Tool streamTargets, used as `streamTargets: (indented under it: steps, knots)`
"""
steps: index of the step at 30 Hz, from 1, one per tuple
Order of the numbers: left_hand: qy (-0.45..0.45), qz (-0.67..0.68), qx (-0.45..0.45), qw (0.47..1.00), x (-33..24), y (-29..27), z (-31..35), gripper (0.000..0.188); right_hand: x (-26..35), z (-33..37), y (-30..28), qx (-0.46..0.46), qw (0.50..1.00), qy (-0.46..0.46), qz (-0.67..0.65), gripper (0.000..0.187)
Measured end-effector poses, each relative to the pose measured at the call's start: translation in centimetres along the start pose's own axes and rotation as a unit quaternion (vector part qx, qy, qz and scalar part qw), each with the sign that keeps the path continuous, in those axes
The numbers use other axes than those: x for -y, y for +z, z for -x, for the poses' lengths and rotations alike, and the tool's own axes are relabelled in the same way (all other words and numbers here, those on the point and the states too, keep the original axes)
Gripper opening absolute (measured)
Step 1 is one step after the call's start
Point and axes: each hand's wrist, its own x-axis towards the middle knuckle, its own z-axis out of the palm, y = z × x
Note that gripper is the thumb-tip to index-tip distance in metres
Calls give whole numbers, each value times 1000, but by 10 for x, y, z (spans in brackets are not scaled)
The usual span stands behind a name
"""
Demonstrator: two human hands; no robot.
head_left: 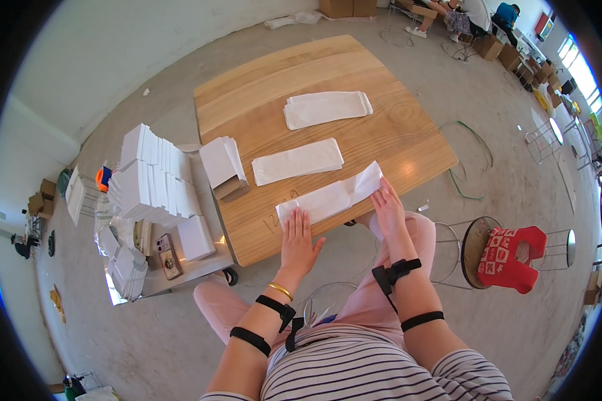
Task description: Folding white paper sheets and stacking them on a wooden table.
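Observation:
A long white folded paper strip [331, 198] lies along the near edge of the wooden table [408, 144], its right end lifted a little. My left hand [299, 246] rests its outstretched fingers on the strip's left end, thumb spread to the side. At the right end, the straight fingers of my right hand [389, 212] touch the strip's edge; the thumb is hard to make out. Beyond it lie a second white paper stack [297, 162] and, farther off, another white paper stack [328, 110], both roughly parallel to the strip.
An open white carton [224, 164] sits at the table's left side. Left of it, a metal cart [211, 267] bears piled white boxes [154, 177] and a phone [168, 256]. A red bag [512, 257] stands on a stool to the right. People sit far right.

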Motion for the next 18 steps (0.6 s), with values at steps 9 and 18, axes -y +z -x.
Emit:
streamTargets:
  steps: [9,18]
  knots:
    - [10,-34,-27,999,5,8,2,86,-28,18,64,166,681,-328,633,46]
    - [20,18,0,1000,9,-4,1,83,-69,26,78,244,479,-302,788,67]
